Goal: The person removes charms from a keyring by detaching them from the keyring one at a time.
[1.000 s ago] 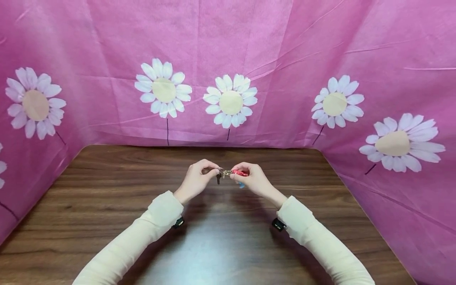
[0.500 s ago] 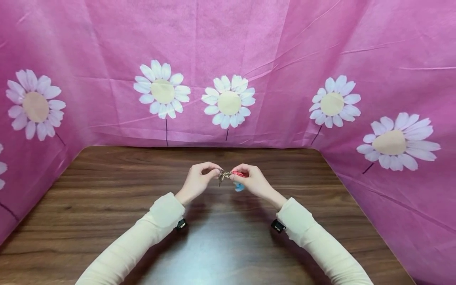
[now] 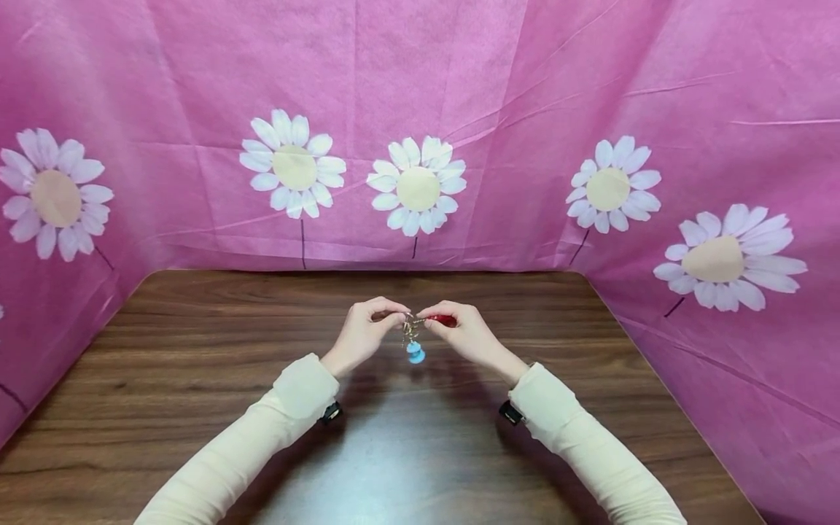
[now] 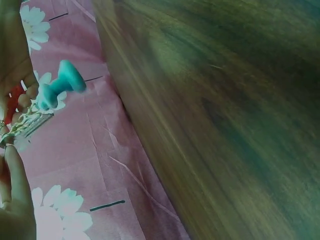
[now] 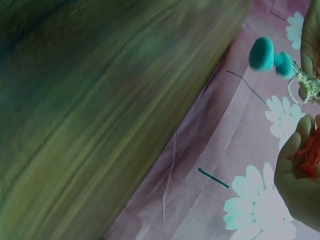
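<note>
My left hand (image 3: 363, 334) pinches a bunch of keys on a ring between thumb and fingers, above the table. A metal key (image 4: 37, 126) sticks out past the left fingertips in the left wrist view. Facing it, my right hand (image 3: 471, 334) holds a red charm (image 3: 446, 320), its fingers curled round it; in the right wrist view the red charm (image 5: 312, 156) lies partly hidden in the palm. A gold chain (image 3: 420, 321) runs between the two hands. Below them dangles a light blue spool-shaped charm (image 3: 415, 353), which is not gripped.
Beneath both hands is a brown wood-grain table (image 3: 394, 452). A pink cloth (image 3: 525, 87) printed with white daisies stands round its back and sides. A small black wrist camera (image 3: 511, 413) sits at the right cuff.
The blue charm, earlier partly behind the right fingers, has come down and left to hang under the keys. The keys have turned; both hands stay nearly where they were.
</note>
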Demonstrator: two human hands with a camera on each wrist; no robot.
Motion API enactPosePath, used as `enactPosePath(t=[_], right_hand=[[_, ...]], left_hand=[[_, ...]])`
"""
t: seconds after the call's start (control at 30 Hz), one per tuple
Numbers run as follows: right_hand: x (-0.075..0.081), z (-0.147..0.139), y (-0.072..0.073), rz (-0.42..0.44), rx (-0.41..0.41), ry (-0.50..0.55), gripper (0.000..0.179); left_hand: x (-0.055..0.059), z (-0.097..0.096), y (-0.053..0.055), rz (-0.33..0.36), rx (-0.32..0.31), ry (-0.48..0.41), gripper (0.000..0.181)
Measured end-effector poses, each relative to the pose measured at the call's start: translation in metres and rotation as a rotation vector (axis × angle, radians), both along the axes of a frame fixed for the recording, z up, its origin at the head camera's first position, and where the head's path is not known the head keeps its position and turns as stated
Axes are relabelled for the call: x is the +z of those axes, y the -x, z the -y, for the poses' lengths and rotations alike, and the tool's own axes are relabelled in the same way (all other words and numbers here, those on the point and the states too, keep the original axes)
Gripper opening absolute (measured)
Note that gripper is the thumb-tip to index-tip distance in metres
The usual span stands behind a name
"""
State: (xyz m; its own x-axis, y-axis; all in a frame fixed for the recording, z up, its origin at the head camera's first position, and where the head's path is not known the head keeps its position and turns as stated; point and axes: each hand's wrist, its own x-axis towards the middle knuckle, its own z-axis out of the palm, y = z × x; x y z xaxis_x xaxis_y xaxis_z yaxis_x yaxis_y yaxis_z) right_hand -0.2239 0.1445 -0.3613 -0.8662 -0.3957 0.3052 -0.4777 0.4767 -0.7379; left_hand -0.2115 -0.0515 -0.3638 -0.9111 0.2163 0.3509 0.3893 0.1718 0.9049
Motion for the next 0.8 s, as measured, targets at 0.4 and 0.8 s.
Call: enactPosePath(t=[0.4, 0.8], right_hand=[[0.003, 0.002, 0.002, -0.346, 0.042, -0.096, 0.004], [0.008, 0.007, -0.001, -0.450, 0.063, -0.096, 0.002]], left_hand=[[-0.009, 0.001, 0.005, 0.027, 0.051, 0.038, 0.012], [0.016, -0.002, -0.019, -0.073, 0.041, 0.089, 0.012]])
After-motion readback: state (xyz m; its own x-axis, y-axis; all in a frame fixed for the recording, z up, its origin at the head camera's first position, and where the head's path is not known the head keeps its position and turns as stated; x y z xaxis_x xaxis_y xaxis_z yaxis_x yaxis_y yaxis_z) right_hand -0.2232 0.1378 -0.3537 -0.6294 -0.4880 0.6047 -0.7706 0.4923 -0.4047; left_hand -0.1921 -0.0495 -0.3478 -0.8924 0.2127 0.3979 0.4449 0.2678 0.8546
